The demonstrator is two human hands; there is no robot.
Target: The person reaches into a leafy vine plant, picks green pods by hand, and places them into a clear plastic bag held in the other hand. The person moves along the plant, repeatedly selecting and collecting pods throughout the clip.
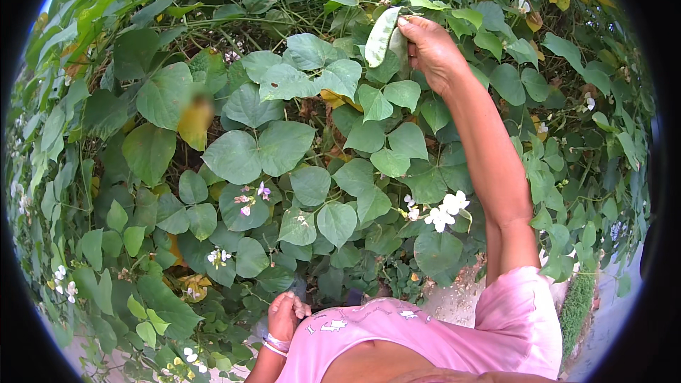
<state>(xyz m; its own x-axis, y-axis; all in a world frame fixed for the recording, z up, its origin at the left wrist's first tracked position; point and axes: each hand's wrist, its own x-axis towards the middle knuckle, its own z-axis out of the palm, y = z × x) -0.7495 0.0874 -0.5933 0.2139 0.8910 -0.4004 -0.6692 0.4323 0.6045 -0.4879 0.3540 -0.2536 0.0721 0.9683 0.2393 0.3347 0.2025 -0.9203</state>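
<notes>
Gripping pale pod high in vine, right hand fingers closed around it. Left hand fisted low, contents unclear. Advise: steady stem, snap cleanly, spare flowers.

No packages, labels, signs or screens show in this view.
</notes>
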